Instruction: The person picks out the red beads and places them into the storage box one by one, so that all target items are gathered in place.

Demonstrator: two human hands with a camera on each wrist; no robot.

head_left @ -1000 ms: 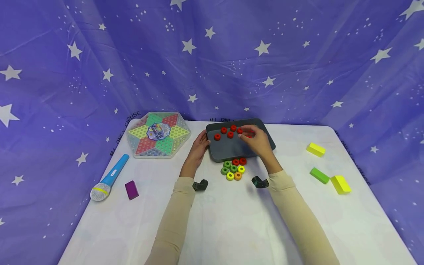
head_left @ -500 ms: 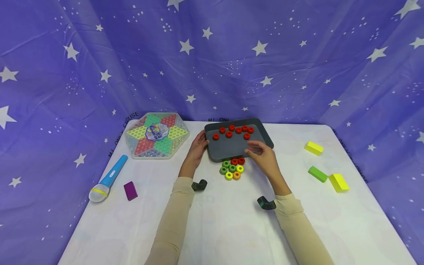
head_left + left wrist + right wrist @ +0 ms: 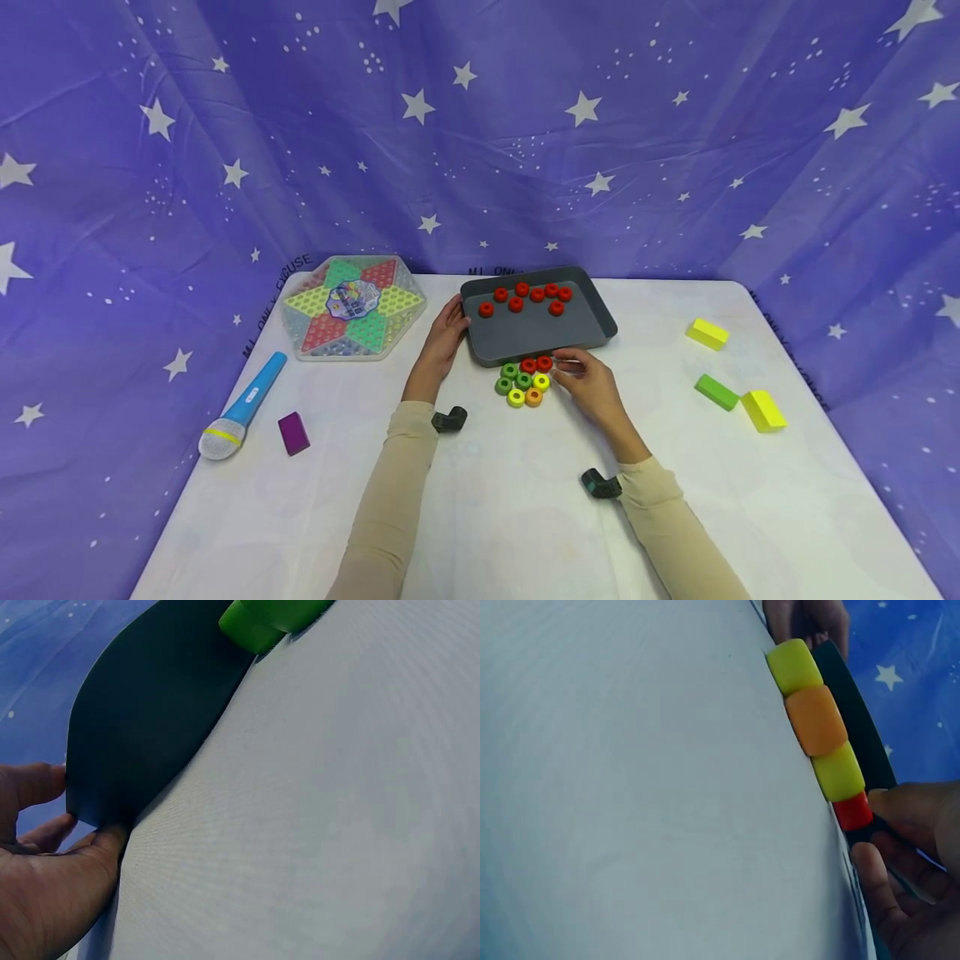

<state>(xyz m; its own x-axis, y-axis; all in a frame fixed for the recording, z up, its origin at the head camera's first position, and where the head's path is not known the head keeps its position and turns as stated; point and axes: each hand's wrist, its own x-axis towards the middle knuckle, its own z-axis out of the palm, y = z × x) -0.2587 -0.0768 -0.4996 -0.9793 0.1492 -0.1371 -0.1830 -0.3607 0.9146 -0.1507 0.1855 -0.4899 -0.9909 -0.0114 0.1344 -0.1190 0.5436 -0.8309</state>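
Observation:
A dark grey tray [image 3: 585, 327] near the table's far edge holds several red rings [image 3: 536, 294]. My left hand [image 3: 444, 333] grips the tray's left rim, thumb over the edge; in the left wrist view the hand [image 3: 45, 885] clasps the tray [image 3: 150, 712] at its corner, with a green ring [image 3: 262, 619] beyond. In front of the tray lies a cluster of green, yellow, orange and red rings [image 3: 522, 382]. My right hand [image 3: 564, 365] pinches the cluster's right-hand red ring [image 3: 545, 364]; in the right wrist view thumb and forefinger [image 3: 889, 806] close on that red ring [image 3: 853, 811].
A hexagonal checkers board [image 3: 352, 307] lies at the back left. A blue microphone [image 3: 238, 407] and a purple block [image 3: 292, 433] sit at the left. Two yellow blocks [image 3: 707, 333] [image 3: 763, 410] and a green block [image 3: 716, 392] lie at the right.
My right hand has let go of a red ring in the tray, drawn back over the near rim and come down on the cluster's red ring. The left hand has stayed on the tray.

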